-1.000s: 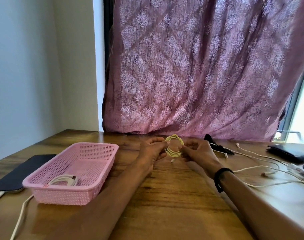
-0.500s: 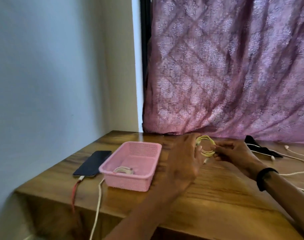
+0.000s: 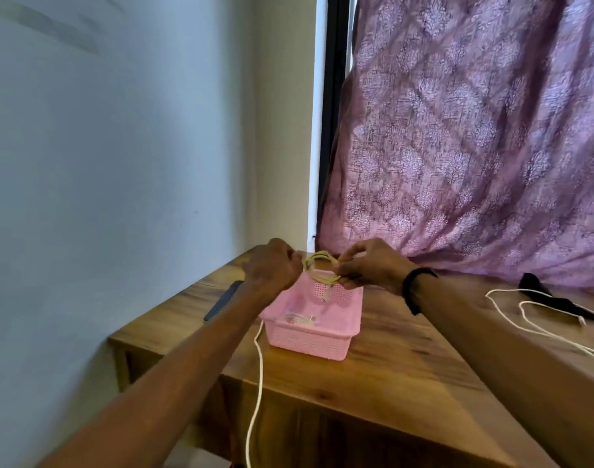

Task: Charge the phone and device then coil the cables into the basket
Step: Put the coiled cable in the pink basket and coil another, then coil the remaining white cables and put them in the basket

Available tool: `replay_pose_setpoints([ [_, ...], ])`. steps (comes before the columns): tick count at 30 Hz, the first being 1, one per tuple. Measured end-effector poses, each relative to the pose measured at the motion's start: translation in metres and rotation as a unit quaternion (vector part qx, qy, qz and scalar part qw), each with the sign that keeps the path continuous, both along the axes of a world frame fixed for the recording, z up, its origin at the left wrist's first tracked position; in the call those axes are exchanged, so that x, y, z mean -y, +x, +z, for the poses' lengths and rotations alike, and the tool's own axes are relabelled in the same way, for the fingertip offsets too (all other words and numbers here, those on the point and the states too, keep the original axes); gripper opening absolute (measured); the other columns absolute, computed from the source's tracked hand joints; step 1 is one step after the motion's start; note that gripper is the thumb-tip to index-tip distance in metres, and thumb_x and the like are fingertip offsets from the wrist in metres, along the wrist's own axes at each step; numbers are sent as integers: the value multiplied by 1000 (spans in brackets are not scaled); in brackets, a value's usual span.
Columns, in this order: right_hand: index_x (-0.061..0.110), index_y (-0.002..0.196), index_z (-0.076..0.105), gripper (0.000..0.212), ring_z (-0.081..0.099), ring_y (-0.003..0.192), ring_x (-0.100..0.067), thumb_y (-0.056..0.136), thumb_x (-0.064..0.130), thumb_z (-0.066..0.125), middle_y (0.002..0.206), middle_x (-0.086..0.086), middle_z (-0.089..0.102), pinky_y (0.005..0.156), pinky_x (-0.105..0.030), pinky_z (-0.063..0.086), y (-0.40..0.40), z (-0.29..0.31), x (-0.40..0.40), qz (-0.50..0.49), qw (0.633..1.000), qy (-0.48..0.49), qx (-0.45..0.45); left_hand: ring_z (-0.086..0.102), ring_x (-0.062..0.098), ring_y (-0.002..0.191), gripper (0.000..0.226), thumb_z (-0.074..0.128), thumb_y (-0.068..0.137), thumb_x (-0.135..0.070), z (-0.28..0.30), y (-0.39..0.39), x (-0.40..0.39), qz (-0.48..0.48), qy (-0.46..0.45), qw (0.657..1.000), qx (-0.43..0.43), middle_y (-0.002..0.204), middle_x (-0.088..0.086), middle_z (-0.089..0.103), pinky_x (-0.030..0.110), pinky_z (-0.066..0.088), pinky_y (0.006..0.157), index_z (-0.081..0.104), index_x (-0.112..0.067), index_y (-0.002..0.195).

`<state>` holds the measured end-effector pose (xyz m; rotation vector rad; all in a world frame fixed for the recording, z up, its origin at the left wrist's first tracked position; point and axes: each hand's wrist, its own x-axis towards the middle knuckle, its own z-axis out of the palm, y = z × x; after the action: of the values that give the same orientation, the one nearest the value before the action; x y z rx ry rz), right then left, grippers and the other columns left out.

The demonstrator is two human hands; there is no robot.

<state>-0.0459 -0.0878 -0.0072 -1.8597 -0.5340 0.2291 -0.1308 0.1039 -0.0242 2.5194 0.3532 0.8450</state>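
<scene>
Coiling step, near done: yellow cable coil (image 3: 322, 269) pinched between curled fingers of left hand (image 3: 273, 269) and right hand (image 3: 373, 265), above pink basket (image 3: 322, 336); next, lower and release inside.

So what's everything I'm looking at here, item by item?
Basket: one, pink, on the table near its left end.
Yellow cable: one, coiled, held above the basket by both hands.
White coil: one, lying inside the basket.
Phone: one, dark, flat on the table left of the basket, partly hidden by the left arm.
White cable: one, hanging over the table's front edge by the basket.
Loose cables: white, count unclear, spread on the table at right.
Black item: one, at right by the curtain; too unclear to name.
Table: one, brown wood.
Curtain: one, purple patterned, behind the table.
Wall: pale blue, left.
Wristband: one, black, right wrist.
Left hand: grips the yellow cable.
Right hand: pinches the yellow cable.
</scene>
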Motion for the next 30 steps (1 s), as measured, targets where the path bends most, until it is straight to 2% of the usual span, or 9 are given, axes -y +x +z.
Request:
replay_pose_setpoints([
  [2,-2,97,69,15,75,69,-24,86,-5,79,91,-27,77,62,-29,65,3,2,-20,-9,996,-80,24,70,24,92,34,56,99,-42,-7,-4,-13,14,6,1000,5,102,5,77,47,59,86,76,-17,109],
  [8,-5,105,77,19,74,65,-21,86,-2,80,93,-22,79,66,-32,66,15,-11,-60,-6,959,-276,60,70,18,86,28,66,94,-46,-29,-9,-31,-17,14,1000,-11,94,-1,77,46,62,80,78,-20,95],
  [13,1,105,80,17,76,70,-20,90,6,79,96,-17,80,68,-29,66,11,-26,-66,-10,934,-335,119,70,16,86,23,69,94,-38,-30,-9,-24,-12,50,997,55,100,-1,78,38,63,80,79,-19,103],
  [17,1,92,79,12,77,70,-21,94,10,70,86,-14,79,68,-29,65,6,-18,-41,-57,922,-289,250,69,17,89,22,67,95,-36,-15,-6,1,-42,73,988,127,98,-3,78,40,62,81,78,-21,106],
  [21,3,80,74,14,71,72,-25,89,14,72,76,-12,75,70,-36,60,7,-3,19,-135,914,-217,315,68,14,84,16,65,96,-29,0,-2,56,-144,80,968,191,93,-3,77,35,60,78,76,-20,103],
  [24,-2,71,66,22,64,64,-29,85,15,70,65,-13,68,59,-35,49,15,-15,96,-199,903,-251,287,70,16,77,13,65,93,-25,-3,2,121,-255,65,944,198,88,-2,78,36,57,73,75,-19,97],
  [26,6,66,58,24,59,64,-27,83,19,69,63,-7,61,54,-33,42,17,-35,154,-250,892,-291,240,70,16,75,15,64,92,-28,-16,8,167,-305,78,930,188,86,-1,77,36,55,70,75,-20,96],
  [28,13,75,62,19,64,76,-30,82,30,67,76,-7,65,63,-37,52,17,-56,208,-313,868,-319,218,70,17,73,17,63,92,-30,-38,15,210,-344,97,920,160,84,-1,77,35,55,68,76,-20,97],
  [30,23,112,70,42,64,98,-35,78,46,63,103,-10,68,82,-43,56,18,-79,256,-369,827,-357,230,70,19,77,18,61,92,-32,-64,28,244,-363,107,918,117,85,-1,76,36,56,70,75,-21,97],
])
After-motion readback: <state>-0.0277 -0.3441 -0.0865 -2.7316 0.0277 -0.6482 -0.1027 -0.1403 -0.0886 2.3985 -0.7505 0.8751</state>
